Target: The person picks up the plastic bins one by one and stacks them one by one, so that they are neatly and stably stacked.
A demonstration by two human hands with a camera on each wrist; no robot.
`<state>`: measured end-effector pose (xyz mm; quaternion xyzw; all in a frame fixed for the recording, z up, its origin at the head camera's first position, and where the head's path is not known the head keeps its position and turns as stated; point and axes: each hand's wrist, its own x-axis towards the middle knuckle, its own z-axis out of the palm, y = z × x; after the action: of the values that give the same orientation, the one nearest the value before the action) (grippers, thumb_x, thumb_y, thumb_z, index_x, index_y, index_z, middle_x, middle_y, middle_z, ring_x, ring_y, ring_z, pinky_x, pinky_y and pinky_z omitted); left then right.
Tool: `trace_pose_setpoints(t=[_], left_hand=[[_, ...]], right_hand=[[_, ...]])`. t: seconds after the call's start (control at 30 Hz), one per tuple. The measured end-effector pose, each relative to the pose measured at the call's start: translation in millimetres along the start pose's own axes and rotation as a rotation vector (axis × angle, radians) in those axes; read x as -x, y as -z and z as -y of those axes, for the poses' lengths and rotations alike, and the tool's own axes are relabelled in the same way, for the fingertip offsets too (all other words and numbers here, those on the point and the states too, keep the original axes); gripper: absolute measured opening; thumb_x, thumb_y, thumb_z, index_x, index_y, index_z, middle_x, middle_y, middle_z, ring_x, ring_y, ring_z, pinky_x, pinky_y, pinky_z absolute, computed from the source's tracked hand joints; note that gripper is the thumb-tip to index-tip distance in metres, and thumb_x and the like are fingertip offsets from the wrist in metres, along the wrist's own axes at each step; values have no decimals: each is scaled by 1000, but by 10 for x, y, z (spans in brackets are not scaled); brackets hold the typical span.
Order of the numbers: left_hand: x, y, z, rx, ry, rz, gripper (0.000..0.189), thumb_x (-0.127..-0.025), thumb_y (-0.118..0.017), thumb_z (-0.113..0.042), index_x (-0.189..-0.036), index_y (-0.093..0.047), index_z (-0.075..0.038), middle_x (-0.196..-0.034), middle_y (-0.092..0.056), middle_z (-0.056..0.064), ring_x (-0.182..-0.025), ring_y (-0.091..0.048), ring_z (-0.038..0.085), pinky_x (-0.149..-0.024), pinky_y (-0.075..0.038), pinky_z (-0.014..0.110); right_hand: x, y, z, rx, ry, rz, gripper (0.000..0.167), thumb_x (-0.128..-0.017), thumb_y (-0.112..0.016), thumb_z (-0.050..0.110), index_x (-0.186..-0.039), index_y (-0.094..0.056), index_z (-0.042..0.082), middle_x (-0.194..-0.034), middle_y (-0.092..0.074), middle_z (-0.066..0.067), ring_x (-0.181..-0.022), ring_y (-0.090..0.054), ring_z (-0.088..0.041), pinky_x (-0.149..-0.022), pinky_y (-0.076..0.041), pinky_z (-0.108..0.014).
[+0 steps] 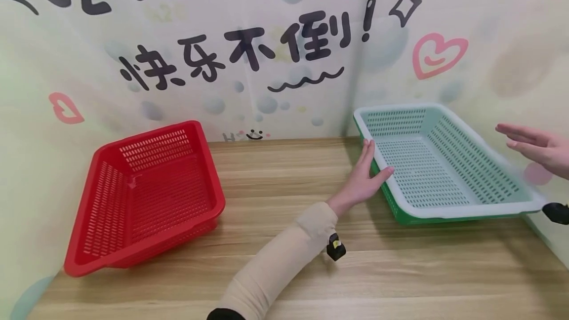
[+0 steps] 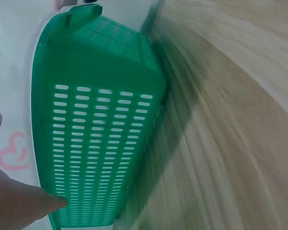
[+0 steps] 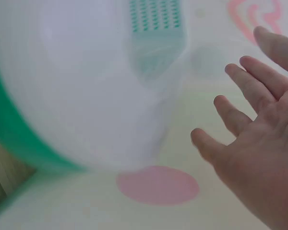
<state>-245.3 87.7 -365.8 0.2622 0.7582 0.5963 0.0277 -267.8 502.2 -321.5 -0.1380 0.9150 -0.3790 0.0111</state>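
Note:
A plastic basket (image 1: pixel 426 172), white inside and along the rim with a green outer side, stands at the right of the table. My left hand (image 1: pixel 360 181) is at its left rim, thumb spread over the rim and fingers straight along the edge. In the left wrist view, a fingertip (image 2: pixel 57 202) meets the slotted green wall (image 2: pixel 96 129). Beyond the basket's right side, my right hand (image 1: pixel 540 147) is held up with fingers extended, holding nothing. The right wrist view shows that palm (image 3: pixel 264 129) and its spread fingers beside the blurred white rim (image 3: pixel 101 96).
A red slotted plastic basket (image 1: pixel 164 191) sits on the left of the wooden table (image 1: pixel 284 177). Behind runs a printed wall cloth (image 1: pixel 249 102) with dark writing and hearts. The right side cloth comes close to the white-and-green basket.

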Motion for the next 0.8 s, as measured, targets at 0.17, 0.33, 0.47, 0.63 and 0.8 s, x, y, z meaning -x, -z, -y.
trace_pose_setpoints(t=[0.17,0.33,0.47,0.63,0.8], left_hand=[[30,59,2,5,30,26,76,-99,-54,-35,-156,-8,-12,-160,4,4,-144,-1,13,-114,-10,33],[77,101,27,14,44,17,76,-99,-54,-35,-156,-9,-15,-160,4,-3,-144,-4,14,-114,-11,39],[106,152,80,3,46,-1,75,-99,-55,-35,-156,-10,-17,-159,2,-4,-144,-6,15,-114,-12,41],[142,234,134,-12,85,-26,75,-98,-56,-36,-156,-11,-21,-159,1,-8,-145,-7,18,-114,-11,43],[192,337,180,-23,124,-32,74,-98,-56,-36,-156,-11,-26,-158,0,-10,-144,-10,18,-114,-13,45]], right_hand=[[10,0,72,16,26,-24,57,-106,-37,12,-156,-12,20,-158,-11,14,-134,-13,12,-102,-12,-4],[-12,-44,255,19,10,-10,58,-106,-38,16,-157,-11,23,-158,-11,18,-138,-7,9,-106,-10,-8],[-57,-86,424,25,-46,25,59,-106,-40,24,-156,-10,27,-157,-9,19,-138,-4,8,-116,0,-48],[-68,-127,594,26,-48,58,58,-105,-42,27,-156,-15,28,-156,-18,18,-133,-16,11,-116,-6,-40],[-104,-179,737,21,-12,71,56,-104,-44,21,-155,-21,23,-146,-34,19,-120,-35,15,-81,-36,-8]])
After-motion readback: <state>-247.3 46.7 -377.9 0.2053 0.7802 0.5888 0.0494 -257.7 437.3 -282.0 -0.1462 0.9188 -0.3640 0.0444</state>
